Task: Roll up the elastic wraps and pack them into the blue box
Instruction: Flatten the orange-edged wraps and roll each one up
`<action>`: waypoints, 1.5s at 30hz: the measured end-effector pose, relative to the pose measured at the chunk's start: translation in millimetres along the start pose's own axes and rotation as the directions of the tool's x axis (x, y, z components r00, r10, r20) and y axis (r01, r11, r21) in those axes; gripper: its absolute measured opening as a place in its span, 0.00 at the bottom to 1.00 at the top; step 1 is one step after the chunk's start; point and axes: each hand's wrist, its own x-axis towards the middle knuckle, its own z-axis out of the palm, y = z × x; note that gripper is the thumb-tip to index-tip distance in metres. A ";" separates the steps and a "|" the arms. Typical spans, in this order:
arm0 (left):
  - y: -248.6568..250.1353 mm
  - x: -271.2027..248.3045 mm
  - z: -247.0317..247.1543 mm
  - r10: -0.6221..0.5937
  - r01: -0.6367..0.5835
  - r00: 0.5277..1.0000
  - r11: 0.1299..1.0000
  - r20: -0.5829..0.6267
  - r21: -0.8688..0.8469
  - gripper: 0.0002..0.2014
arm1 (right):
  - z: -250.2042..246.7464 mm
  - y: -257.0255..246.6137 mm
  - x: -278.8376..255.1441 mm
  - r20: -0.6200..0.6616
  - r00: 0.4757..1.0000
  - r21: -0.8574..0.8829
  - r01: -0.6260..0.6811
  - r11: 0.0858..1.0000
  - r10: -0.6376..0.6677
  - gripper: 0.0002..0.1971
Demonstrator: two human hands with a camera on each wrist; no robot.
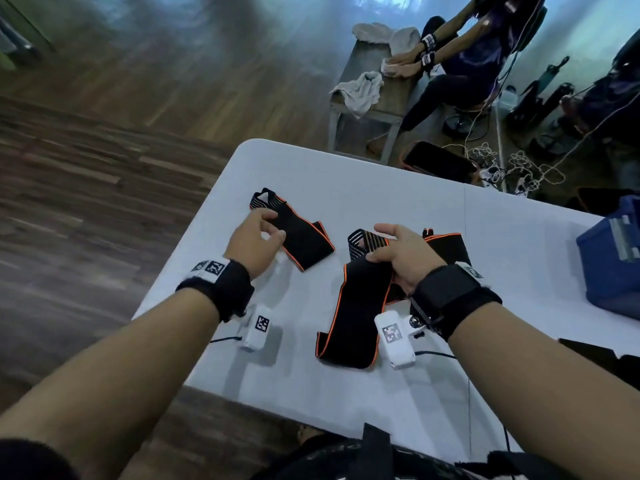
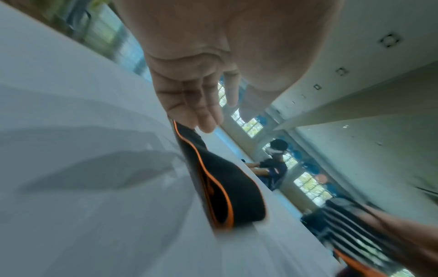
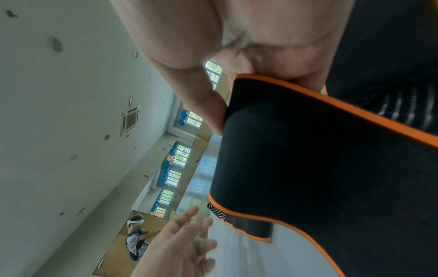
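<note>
On the white tabletop (image 1: pixel 346 174), right hand (image 1: pixel 405 258) grips an unrolled wrap (image 1: pixel 360 303), left hand (image 1: pixel 254 237) loose over a second wrap (image 1: pixel 304 233); rolling not started, next needs a tight first fold before the blue box (image 1: pixel 613 258).

No readable text, label or number shows on anything.

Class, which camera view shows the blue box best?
The head view: the blue box stands at the table's right edge, beyond the right hand, cropped by the frame. Neither wrist view shows the box; both show black wraps and hands.
</note>
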 end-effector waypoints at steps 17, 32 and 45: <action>-1.4 83.3 -6.7 -0.071 0.111 0.987 0.950 -0.143 0.291 0.09 | -20.5 19.3 -39.5 0.023 0.998 0.021 0.061 0.998 -0.061 0.16; 210.9 -35.0 -57.6 0.380 -0.459 0.841 0.878 -0.384 -0.136 0.14 | -51.1 -100.7 -115.7 0.053 0.872 0.194 0.469 0.862 -0.486 0.10; 346.8 -112.2 -27.0 0.528 -0.544 0.837 0.767 -0.147 -0.341 0.13 | -121.3 -168.2 -198.7 -0.022 0.733 0.076 0.679 0.730 -0.680 0.09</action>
